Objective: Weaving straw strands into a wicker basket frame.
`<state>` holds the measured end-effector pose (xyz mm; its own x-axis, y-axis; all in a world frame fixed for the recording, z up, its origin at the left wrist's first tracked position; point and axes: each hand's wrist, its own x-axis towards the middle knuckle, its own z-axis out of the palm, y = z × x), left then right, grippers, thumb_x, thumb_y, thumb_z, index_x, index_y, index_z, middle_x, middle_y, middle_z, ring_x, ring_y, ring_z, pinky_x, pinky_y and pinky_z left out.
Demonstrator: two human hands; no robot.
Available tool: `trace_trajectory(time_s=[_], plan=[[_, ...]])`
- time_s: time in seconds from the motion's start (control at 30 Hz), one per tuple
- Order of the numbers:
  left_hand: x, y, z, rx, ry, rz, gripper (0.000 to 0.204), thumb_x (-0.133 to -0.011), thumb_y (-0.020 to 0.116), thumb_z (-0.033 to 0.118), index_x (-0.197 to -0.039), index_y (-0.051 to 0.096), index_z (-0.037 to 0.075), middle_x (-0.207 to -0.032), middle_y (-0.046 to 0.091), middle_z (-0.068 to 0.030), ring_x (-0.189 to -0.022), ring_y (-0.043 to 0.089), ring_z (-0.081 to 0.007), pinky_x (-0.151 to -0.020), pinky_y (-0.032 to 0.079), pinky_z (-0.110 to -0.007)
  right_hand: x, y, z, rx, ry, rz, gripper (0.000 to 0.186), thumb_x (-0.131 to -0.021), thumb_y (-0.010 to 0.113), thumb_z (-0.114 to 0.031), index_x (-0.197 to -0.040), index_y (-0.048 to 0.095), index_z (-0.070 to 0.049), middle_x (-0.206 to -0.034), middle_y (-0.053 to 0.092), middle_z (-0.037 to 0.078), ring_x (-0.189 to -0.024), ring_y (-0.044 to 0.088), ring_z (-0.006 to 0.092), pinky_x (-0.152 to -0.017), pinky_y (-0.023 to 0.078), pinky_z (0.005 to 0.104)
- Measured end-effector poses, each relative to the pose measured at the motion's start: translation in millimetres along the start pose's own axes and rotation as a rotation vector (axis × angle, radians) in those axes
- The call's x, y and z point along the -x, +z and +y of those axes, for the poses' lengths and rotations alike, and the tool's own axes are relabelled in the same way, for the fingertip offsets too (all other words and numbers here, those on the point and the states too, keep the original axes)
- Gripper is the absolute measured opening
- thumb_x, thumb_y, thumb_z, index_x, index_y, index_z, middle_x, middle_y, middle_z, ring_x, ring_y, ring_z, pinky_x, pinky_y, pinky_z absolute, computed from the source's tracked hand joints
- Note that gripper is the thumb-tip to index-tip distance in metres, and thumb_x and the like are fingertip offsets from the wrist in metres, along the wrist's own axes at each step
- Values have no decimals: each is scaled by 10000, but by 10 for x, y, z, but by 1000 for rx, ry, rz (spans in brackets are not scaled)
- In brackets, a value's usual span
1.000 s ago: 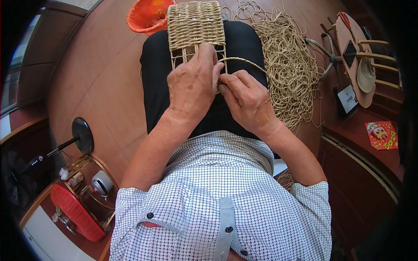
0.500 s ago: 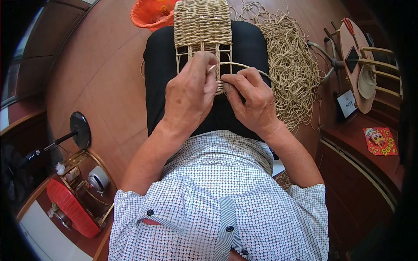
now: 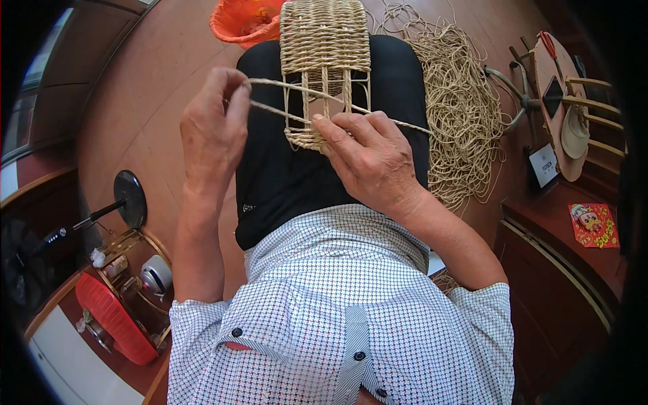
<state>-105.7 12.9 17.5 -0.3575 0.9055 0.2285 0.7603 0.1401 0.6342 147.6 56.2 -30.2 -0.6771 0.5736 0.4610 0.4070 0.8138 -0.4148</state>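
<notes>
A half-woven basket [image 3: 325, 37] of tan twisted cord lies across my lap, with open frame bars at its near end. My left hand [image 3: 216, 128] is raised to the left of the frame, its fingers pinched on a loop of cord [image 3: 287, 86]. From that loop one strand crosses the bars to the right and the other runs down to the woven near edge [image 3: 307, 140]. My right hand [image 3: 371, 156] rests at this near edge, thumb and forefinger pressed together on the cord there. Its fingertips partly cover the weave.
A big heap of loose cord [image 3: 466, 115] lies on the floor to the right. Beyond my left knee stands an orange-lined bin [image 3: 246, 23]. On the right, a stool [image 3: 560, 108] carries red-handled scissors [image 3: 548, 44] and a phone [image 3: 553, 96]. A fan [image 3: 128, 200] stands left.
My left hand has moved left, away from the frame, drawing the cord out into a long loop. My right hand has shifted slightly left along the near edge.
</notes>
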Motion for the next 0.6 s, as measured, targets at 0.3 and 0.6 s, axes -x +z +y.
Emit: trace_trajectory(time_s=[0.3, 0.6], plan=[[-558, 286, 166, 695, -199, -225, 328, -1155, 719, 266, -1300, 729, -28, -1021, 826, -80, -848, 799, -120, -706, 595, -237, -24, -128, -171, 199, -2, -224, 673, -962, 831, -350, -1492, 674, 35, -1254, 639, 110, -1073, 607, 248, -925, 509, 376], [86, 419, 375, 229, -60, -222, 518, -1095, 715, 98, -1583, 565, 13, -942, 799, -122, -663, 741, -201, -611, 595, -366, -42, -96, -121, 77, 41, -185, 563, -926, 853, -259, -1419, 698, -36, -1197, 644, 98, -1034, 622, 266, -907, 518, 405]])
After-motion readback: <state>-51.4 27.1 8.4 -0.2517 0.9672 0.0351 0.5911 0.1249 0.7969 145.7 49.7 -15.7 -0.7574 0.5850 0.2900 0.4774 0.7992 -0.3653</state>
